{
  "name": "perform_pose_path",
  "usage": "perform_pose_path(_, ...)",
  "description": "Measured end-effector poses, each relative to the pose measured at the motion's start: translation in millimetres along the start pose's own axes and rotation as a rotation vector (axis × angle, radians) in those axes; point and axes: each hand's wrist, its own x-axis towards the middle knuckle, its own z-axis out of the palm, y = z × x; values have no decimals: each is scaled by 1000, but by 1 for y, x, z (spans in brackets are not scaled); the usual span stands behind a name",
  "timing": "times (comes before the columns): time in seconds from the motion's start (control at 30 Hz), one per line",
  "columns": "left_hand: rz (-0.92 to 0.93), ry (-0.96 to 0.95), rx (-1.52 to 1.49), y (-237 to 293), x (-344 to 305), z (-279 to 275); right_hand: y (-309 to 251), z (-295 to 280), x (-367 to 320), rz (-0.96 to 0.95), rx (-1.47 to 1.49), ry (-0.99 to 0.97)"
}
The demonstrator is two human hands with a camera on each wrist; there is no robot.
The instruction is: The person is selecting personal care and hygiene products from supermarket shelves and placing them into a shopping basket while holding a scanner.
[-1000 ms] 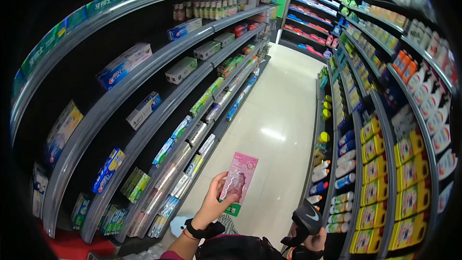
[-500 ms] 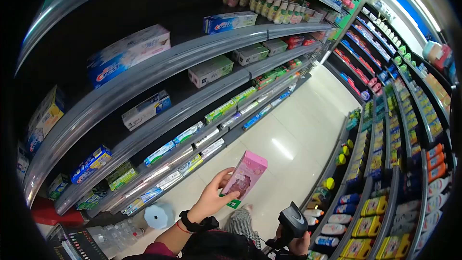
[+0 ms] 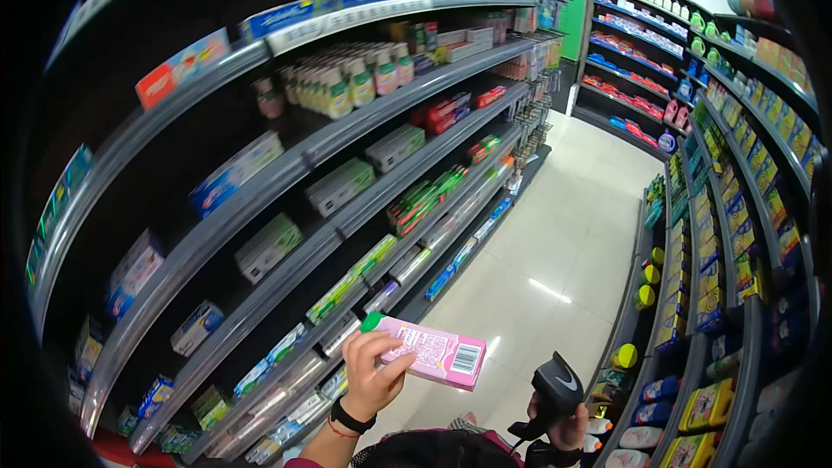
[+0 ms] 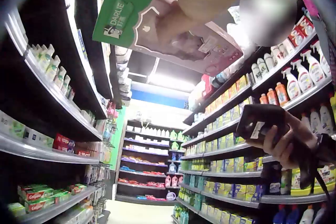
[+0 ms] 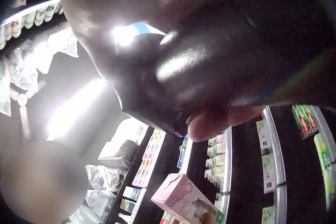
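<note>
My left hand (image 3: pixel 371 374) grips the green end of a pink Darlie box (image 3: pixel 438 355). In the head view its barcode (image 3: pixel 466 359) faces up, at the end away from the fingers. The left wrist view shows the other face, with the brand name on the green part and a clear window. A black barcode scanner (image 3: pixel 557 386) is held in my right hand (image 3: pixel 568 426), to the right of the box and apart from it. In the right wrist view the scanner's dark body fills much of the picture, with the box (image 5: pixel 184 198) below it.
Along the left runs a long shelf rack (image 3: pixel 321 152) with toothpaste boxes and pump bottles. Facing it, another rack (image 3: pixel 693 295) carries bottles and yellow packs. A pale tiled floor (image 3: pixel 555 234) lies between them, leading to shelves (image 3: pixel 633 61) at the back.
The left hand has turned the box over from its windowed front to the barcode side, and its free end now points right. The scanner stays in the right hand. The head view has swung about.
</note>
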Motion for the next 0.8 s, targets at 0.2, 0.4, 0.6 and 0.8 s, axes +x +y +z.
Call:
perform_pose_path(0.2, -89, -141, -34, 16, 63, 99, -51, -76, 66, -5, 35, 33)
perform_pose_path(0.4, -168, -503, -208, -3, 120, 189, -57, -145, 138, -35, 176, 14)
perform_pose_path(0.6, -290, -607, -420, -59, 159, 327, -77, -190, 258, 31, 42, 228)
perform_pose_path(0.8, -229, -615, -620, -117, 245, 476, -127, -208, 433, 126, -99, 207)
